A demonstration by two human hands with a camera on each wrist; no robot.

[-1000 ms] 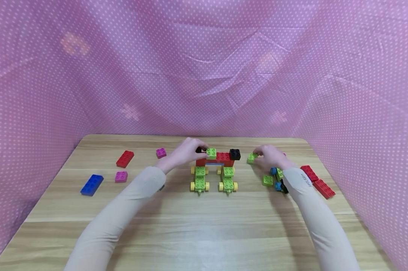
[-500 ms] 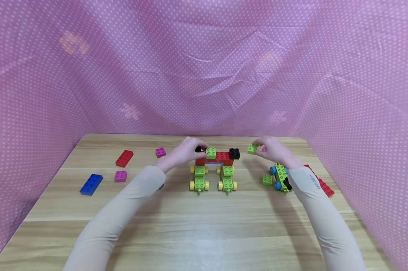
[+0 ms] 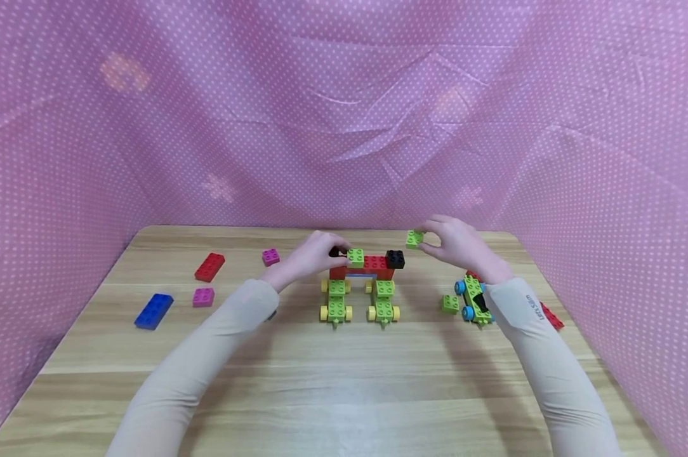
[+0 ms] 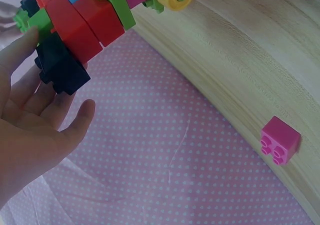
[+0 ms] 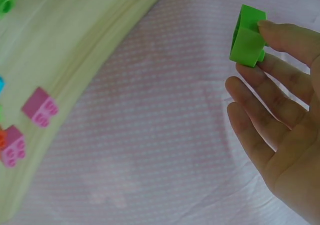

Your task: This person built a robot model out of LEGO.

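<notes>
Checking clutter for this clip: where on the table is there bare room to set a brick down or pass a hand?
The near half of the table is bare between the two sleeves, in front of the wheeled brick build. A smaller patch lies between the magenta brick and the left hand. It is crowded by the green wheeled piece and red bricks.

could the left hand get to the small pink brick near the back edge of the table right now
Probably yes, once freed: the pink brick lies in the open beside the left hand, nothing between them, but that hand holds the brick model.
</notes>
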